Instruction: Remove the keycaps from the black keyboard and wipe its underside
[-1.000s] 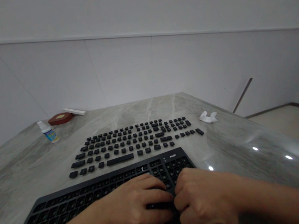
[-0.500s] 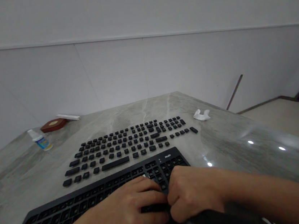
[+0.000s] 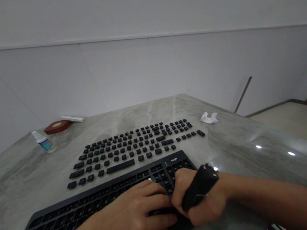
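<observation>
The black keyboard [image 3: 101, 192] lies tilted across the near tabletop, its key sockets bare. My left hand [image 3: 140, 213] rests over its middle, fingers stretched out and slightly apart, the fingertips close to my right hand. Over the right part of the keyboard, my right hand [image 3: 196, 199] is closed around a black tool [image 3: 200, 187] with a thick, blocky handle. The handle points up and to the right; its lower end is hidden by my fingers, so its exact kind does not show. A thin wire-like glint crosses its side.
Loose black keycaps [image 3: 123, 156] lie in rows beyond the keyboard, with a long space bar [image 3: 120, 166] among them. A white spray bottle [image 3: 45, 143], a reddish-brown case [image 3: 57, 127] and a white strip [image 3: 72, 119] stand at the left back. Crumpled white tissue [image 3: 209, 118] lies right.
My right hand has turned, swinging the black tool's handle up from below the wrist into plain view. My left hand stays nearly in place on the keyboard. The view has shifted slightly.
</observation>
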`<action>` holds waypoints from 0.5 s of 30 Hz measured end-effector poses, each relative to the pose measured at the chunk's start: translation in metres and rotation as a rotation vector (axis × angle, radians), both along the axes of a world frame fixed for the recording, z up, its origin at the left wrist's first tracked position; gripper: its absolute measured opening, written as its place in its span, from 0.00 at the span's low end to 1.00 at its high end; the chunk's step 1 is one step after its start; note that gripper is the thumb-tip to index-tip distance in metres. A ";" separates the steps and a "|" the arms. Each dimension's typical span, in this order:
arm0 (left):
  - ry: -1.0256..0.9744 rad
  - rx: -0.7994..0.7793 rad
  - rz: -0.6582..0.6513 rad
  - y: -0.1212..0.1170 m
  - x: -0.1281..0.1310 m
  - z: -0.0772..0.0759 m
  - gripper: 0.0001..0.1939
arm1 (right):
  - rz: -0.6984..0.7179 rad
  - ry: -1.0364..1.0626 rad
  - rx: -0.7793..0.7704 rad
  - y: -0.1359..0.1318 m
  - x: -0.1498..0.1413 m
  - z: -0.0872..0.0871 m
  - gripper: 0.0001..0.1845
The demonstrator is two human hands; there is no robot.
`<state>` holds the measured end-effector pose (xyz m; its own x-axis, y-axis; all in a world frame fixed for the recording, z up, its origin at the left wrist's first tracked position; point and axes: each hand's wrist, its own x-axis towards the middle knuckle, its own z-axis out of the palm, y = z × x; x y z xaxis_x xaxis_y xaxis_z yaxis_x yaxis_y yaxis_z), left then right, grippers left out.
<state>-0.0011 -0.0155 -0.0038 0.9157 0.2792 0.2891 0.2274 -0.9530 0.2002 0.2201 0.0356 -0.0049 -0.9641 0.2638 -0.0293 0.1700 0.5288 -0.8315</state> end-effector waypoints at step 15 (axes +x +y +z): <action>-0.014 0.024 0.080 -0.002 -0.001 -0.003 0.16 | -0.441 0.081 -0.470 -0.011 -0.011 -0.013 0.04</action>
<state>-0.0025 -0.0172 -0.0066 0.8865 0.3439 0.3095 0.3000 -0.9365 0.1815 0.2092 0.0243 -0.0176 -0.7720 0.6126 -0.1695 0.2149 0.0005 -0.9766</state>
